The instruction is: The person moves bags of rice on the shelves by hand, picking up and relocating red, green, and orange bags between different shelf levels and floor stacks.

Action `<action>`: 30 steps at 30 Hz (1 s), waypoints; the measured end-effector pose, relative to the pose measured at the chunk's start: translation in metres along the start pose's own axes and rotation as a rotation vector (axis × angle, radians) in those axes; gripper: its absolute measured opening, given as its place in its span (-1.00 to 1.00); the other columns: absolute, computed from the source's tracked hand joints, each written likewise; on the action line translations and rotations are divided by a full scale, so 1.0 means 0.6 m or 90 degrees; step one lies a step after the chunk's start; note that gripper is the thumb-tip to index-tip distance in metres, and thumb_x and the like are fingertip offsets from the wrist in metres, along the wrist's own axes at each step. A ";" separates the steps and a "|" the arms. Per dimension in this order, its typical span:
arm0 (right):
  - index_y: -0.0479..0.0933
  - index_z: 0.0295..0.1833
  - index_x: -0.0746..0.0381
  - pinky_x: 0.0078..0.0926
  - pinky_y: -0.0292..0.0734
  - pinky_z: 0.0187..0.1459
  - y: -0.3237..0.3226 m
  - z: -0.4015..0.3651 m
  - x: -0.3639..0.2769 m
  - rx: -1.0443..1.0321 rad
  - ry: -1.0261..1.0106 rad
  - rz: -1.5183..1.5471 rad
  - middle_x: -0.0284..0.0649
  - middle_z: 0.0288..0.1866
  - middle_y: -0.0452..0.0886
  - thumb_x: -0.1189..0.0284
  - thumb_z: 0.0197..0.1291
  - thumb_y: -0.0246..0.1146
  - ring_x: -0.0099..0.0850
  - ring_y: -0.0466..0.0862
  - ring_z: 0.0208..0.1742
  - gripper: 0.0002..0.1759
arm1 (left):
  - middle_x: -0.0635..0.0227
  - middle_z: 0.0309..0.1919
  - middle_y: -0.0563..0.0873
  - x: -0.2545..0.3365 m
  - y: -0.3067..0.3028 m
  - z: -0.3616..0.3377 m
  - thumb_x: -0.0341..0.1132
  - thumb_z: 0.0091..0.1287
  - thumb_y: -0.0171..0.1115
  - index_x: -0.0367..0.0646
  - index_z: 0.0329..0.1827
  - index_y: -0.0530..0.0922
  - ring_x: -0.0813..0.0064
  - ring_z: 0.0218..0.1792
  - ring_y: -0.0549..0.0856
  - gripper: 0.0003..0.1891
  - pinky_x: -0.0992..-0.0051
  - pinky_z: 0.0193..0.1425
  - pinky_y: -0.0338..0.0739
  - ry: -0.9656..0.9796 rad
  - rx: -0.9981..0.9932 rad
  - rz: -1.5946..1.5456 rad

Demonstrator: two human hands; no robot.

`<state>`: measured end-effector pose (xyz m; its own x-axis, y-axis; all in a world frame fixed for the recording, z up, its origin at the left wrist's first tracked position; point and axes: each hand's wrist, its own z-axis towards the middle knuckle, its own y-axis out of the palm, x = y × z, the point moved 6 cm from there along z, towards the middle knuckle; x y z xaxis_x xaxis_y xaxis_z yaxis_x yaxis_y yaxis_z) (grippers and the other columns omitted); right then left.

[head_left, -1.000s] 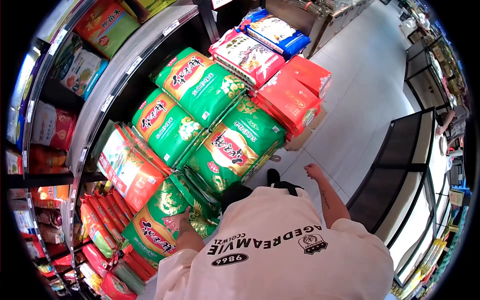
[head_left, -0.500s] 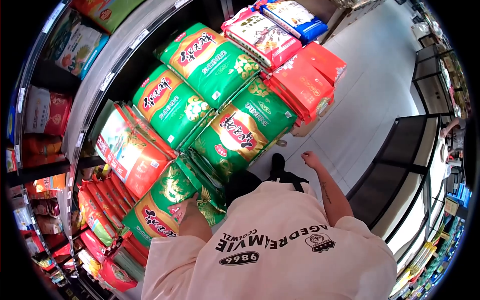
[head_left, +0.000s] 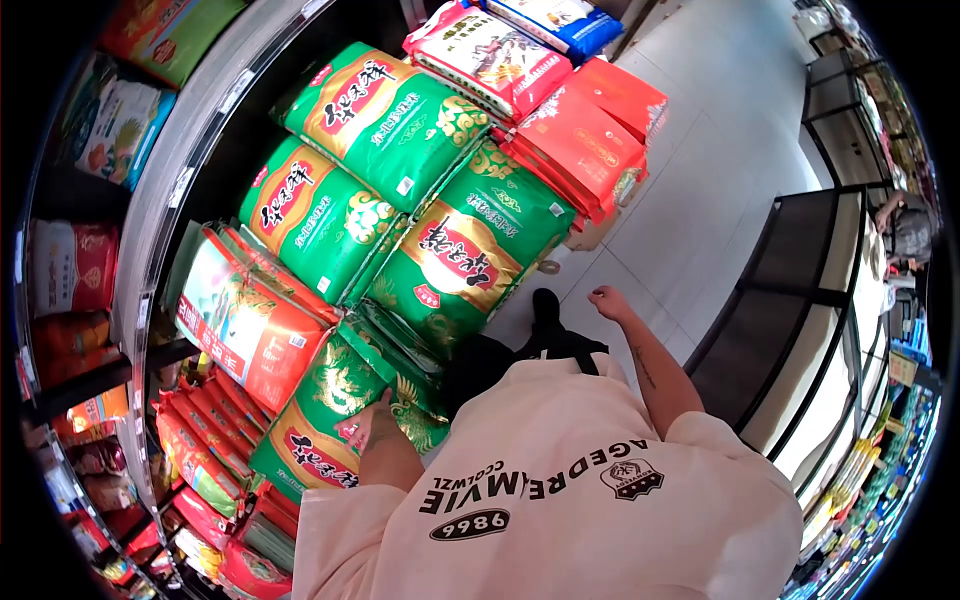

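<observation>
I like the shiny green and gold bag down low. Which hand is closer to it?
Left. The left hand rests on the green and gold bag; the right hand hangs apart from it over the floor tiles.

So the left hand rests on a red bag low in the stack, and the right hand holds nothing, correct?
Not red: the head view shows the left hand on a green bag with gold print. The right hand holds nothing.
</observation>
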<state>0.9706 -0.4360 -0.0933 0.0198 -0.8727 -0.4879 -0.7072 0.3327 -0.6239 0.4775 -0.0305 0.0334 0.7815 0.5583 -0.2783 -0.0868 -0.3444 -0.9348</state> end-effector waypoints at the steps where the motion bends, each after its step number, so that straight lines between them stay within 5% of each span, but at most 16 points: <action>1: 0.56 -0.09 0.38 -0.34 0.51 -0.15 -0.004 0.000 -0.005 0.003 -0.005 -0.005 0.02 -0.24 0.64 0.17 0.10 0.19 -0.18 0.64 -0.23 -0.53 | -0.32 0.38 -0.30 0.001 -0.001 0.002 0.36 -0.43 0.46 0.00 0.41 -0.55 -0.56 0.30 -0.14 0.55 -0.33 0.25 -0.04 0.004 0.001 -0.001; 9: 0.55 -0.07 0.38 -0.30 0.49 -0.04 -0.023 -0.001 -0.033 -0.008 -0.010 0.008 0.08 -0.15 0.62 0.15 0.09 0.19 -0.08 0.61 -0.09 -0.51 | -0.32 0.38 -0.29 -0.004 0.002 0.005 0.36 -0.42 0.45 0.00 0.42 -0.54 -0.56 0.30 -0.14 0.53 -0.34 0.23 -0.04 0.010 0.001 -0.002; 18: 0.55 -0.10 0.41 -0.42 0.51 -0.40 0.007 -0.010 0.035 0.013 -0.033 0.029 -0.12 -0.49 0.61 0.20 0.11 0.21 -0.40 0.59 -0.54 -0.55 | -0.32 0.38 -0.28 -0.014 0.007 0.007 0.36 -0.40 0.44 0.01 0.42 -0.52 -0.57 0.30 -0.14 0.51 -0.36 0.22 -0.03 -0.015 -0.013 -0.002; 30: 0.56 -0.14 0.41 -0.44 0.51 -0.46 0.042 0.003 0.040 0.001 -0.046 0.043 -0.14 -0.49 0.60 0.22 0.10 0.21 -0.39 0.60 -0.56 -0.57 | -0.32 0.38 -0.27 -0.028 0.012 0.008 0.36 -0.37 0.43 0.01 0.43 -0.50 -0.57 0.29 -0.13 0.49 -0.37 0.20 -0.02 -0.054 -0.035 -0.004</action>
<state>0.9545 -0.4477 -0.1216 0.0229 -0.8205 -0.5712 -0.7077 0.3902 -0.5889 0.4606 -0.0389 0.0303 0.7268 0.6215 -0.2923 -0.0461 -0.3805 -0.9236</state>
